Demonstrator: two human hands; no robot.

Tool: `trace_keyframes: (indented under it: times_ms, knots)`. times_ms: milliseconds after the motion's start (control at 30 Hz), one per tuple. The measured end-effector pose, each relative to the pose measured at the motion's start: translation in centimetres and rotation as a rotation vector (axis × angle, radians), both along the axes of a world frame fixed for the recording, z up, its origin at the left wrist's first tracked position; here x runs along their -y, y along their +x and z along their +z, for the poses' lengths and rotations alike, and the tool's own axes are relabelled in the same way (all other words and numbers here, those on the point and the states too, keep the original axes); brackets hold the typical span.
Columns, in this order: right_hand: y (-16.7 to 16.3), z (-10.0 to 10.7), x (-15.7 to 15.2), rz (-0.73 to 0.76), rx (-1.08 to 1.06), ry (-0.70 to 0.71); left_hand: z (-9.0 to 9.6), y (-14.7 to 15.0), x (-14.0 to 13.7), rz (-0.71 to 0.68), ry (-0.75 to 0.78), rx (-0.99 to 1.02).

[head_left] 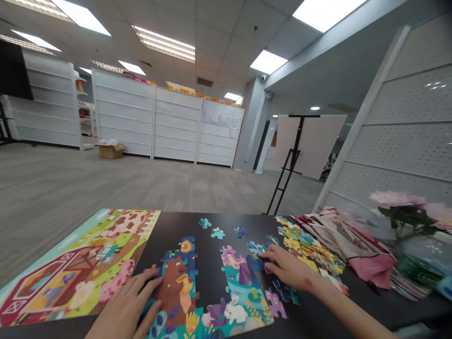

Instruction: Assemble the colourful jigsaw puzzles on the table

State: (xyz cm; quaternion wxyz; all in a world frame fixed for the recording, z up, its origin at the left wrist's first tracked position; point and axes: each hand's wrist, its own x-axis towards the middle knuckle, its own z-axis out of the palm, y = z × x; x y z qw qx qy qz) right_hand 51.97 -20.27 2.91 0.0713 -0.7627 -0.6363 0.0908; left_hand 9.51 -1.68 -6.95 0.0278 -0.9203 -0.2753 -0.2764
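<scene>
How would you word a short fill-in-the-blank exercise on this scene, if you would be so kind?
1. The left hand lies beside the brown ____ in the puzzle.
2. The white animal near the puzzle's bottom edge is a ____.
3. The right hand is at loose pieces on a ____ table.
4. The farm picture on the left shows a red ____.

Missing words: bear; rabbit; black; barn.

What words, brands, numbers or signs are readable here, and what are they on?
No text is readable.
Dark green label on the clear container at right: any print too blurred to read.
Pale paper sheets on the white slatted panel: too faint and small.
</scene>
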Motion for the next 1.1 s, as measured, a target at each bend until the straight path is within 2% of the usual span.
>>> trace_keyframes:
  times_ms: [200,333,500,567,733,1100]
  knots:
    - [0.1,0.1,0.8,-0.037,-0.064,-0.004,-0.6,-0.1,-0.4,-0.012,0.009,0.011]
    - [0.5,0.9,-1.3,-0.051,-0.046,0.013,0.0,0.0,0.1,0.003,-0.022,0.0]
    - [-0.8,1.9,-3.5,-0.024,-0.027,0.061,1.6,0.3,1.0,0.043,-0.117,-0.015]
    - [-1.3,2.0,-3.1,-0.01,-0.037,0.038,2.1,0.4,1.3,0.045,-0.147,-0.009]
    - [-1.3,1.4,-0.8,-0.055,-0.151,-0.126,2.3,0.3,1.6,0.04,-0.207,-0.013]
    - [-0.8,0.8,-0.4,-0.119,-0.192,-0.06,2.0,0.3,2.0,0.06,-0.279,0.007]
